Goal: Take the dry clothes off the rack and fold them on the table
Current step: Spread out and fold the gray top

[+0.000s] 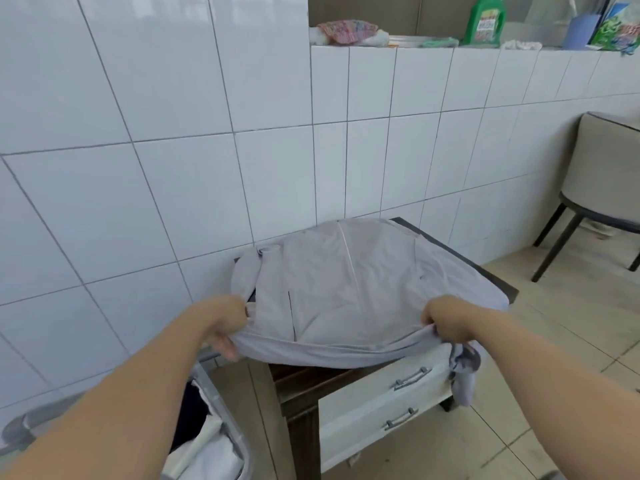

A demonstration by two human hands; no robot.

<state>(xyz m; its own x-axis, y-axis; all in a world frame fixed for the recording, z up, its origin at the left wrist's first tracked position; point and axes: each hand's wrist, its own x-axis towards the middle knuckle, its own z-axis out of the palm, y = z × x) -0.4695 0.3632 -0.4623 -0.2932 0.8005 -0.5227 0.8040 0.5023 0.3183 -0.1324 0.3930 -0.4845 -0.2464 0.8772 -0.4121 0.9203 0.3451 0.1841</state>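
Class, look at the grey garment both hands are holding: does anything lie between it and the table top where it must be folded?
Nothing visible does. The garment already lies spread on the table, its near edge gripped by the left hand and right hand.

tiled home laundry corner: detergent bottle (485, 19)

No text, brand, number or sign can be read anywhere. The green detergent bottle (485, 20) on the tiled ledge, far above and beyond the two gripping hands, carries a white and red label, but its print is too blurred to make out. The green printed packet (618, 27) at the ledge's right end, further right of the right hand's grip, shows a pattern only, with no legible lettering.
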